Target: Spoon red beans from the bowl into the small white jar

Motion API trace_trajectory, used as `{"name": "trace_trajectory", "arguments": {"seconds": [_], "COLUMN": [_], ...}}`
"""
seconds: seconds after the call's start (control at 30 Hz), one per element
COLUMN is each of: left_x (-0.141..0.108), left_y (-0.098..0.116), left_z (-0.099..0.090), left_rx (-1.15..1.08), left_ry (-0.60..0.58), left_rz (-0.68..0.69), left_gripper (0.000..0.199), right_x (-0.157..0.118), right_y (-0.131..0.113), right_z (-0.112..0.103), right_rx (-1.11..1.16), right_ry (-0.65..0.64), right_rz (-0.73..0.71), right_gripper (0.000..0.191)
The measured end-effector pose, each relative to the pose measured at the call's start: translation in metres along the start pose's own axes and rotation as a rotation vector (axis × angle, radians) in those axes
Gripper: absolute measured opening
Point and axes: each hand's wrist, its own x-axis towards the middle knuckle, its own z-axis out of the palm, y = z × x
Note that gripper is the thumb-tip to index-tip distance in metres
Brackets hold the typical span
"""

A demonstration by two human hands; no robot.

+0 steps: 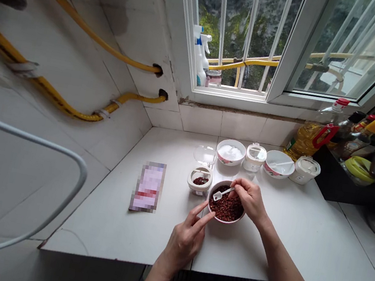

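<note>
Left hand [186,239] fingertips steadying bowl [213,213] of red-brown peppercorns [228,208]; right hand [249,200] pinching white spoon [221,194] above; small open jar [199,181] left of bowl, few peppercorns inside.

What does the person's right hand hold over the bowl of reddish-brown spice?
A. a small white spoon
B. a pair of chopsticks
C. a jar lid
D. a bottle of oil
A: the right hand pinches the handle of a small white spoon above the bowl, while the left hand touches the bowl's rim.

No legible text anywhere; packet [148,187] on counter blurred out.
</note>
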Motion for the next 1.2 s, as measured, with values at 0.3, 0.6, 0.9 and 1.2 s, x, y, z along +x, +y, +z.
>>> {"name": "trace_trajectory", "arguments": {"seconds": [0.3, 0.6, 0.9, 1.2], "left_x": [-0.0006, 0.0009, -0.0002, 0.0002], "left_y": [-0.0009, 0.0, -0.0008, -0.0004], "left_z": [0.0001, -0.0008, 0.0009, -0.0002], "left_rx": [0.002, 0.009, -0.006, 0.017], "left_ry": [-0.007, 0.002, 0.01, -0.002], "left_rz": [-0.005, 0.003, 0.0, -0.004], "left_gripper": [0.05, 0.051, 0.051, 0.051], "right_x": [0.0008, -0.0012, -0.0006, -0.0004], "right_y": [0.0009, -0.0012, -0.001, 0.0002], "right_z": [0.0011, 0.0052, 0.0013, 0.0006], "right_rx": [-0.055, -0.089, 0.105, -0.089], "right_ry": [-0.007, -0.043, -0.034, -0.094], "right_rz": [-0.025, -0.072, 0.087, -0.066], "right_gripper": [0.016, 0.018, 0.013, 0.017]}}
